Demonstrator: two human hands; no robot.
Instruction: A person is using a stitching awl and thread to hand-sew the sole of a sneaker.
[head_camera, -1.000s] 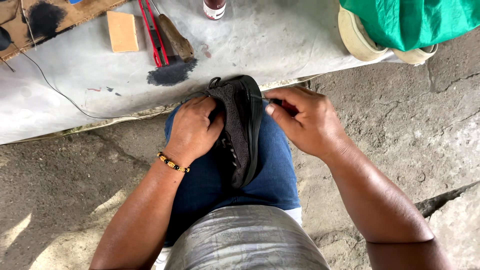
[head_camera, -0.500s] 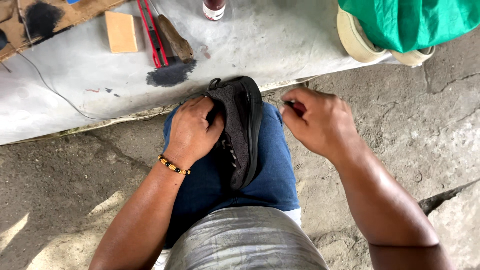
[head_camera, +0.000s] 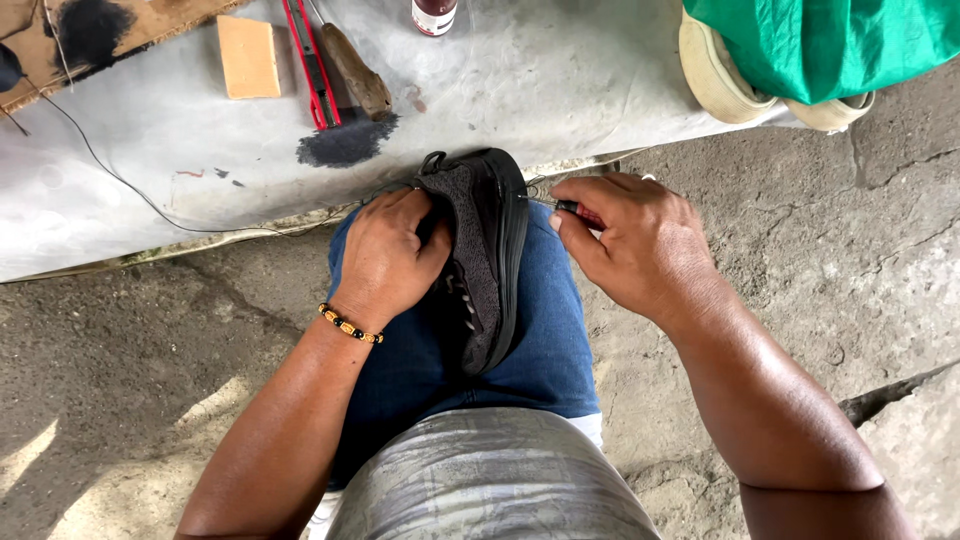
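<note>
A grey sheet (head_camera: 560, 80) is spread over the concrete ground (head_camera: 120, 340) and fills the upper part of the view; its near edge runs just past the person's knee. At the sheet's far right corner a green cloth (head_camera: 830, 40) lies bundled over a pale shoe sole (head_camera: 715, 80). At the far left corner sits a piece of brown cardboard (head_camera: 150, 20) smeared with black.

The person sits with a blue-jeaned thigh (head_camera: 540, 340) stretched toward the sheet's near edge. A black shoe (head_camera: 485, 250) lies along the top of that thigh, tipped on its side, its sole edge turned to the right and its heel end toward the sheet.

The left hand (head_camera: 385, 260), with a beaded bracelet (head_camera: 350, 325) on the wrist, is pressed against the shoe's upper from the left, its fingers curled round the opening and gripping it firmly. The right hand (head_camera: 640, 245) is just beside the shoe's sole, its fingers pinched shut on a small red-handled tool (head_camera: 580, 212), whose thin metal tip touches the sole edge near the heel.

Nearer the far edge of the sheet lie a tan block (head_camera: 250, 57), a red utility knife (head_camera: 310, 65) and a wooden-handled brush (head_camera: 355, 75), close together, with a black smudge (head_camera: 345, 143) just below them. A small bottle (head_camera: 433, 15) stands at the far edge. A thin dark thread (head_camera: 120, 175) trails across the sheet's left part.
</note>
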